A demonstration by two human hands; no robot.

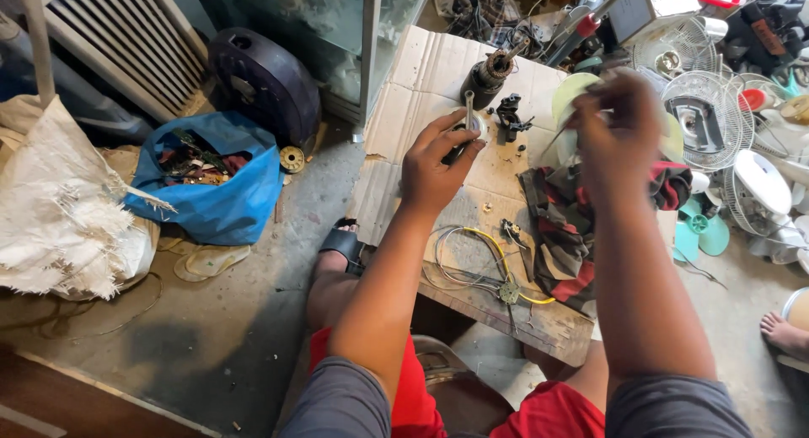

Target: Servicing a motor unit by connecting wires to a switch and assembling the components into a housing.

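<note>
My left hand (434, 164) grips a round motor part with a metal shaft (468, 109) sticking up from it, held above a sheet of cardboard (425, 75). My right hand (615, 126) is raised and blurred, pinching a thin wire or tool (558, 139) that points down toward the left. A dark motor rotor (487, 75) and a small black part (510, 118) stand on the cardboard just beyond my left hand. A pale green round fan piece (573, 92) lies behind my right hand.
A red and dark striped cloth (560, 227) and a bundle of yellow and white wires (480, 265) lie on the wooden board (548, 324). Fan grilles (708, 118) and fan parts pile up at right. A blue bag (223, 185) and a white sack (59, 210) sit at left. Another person's foot (784, 333) shows at far right.
</note>
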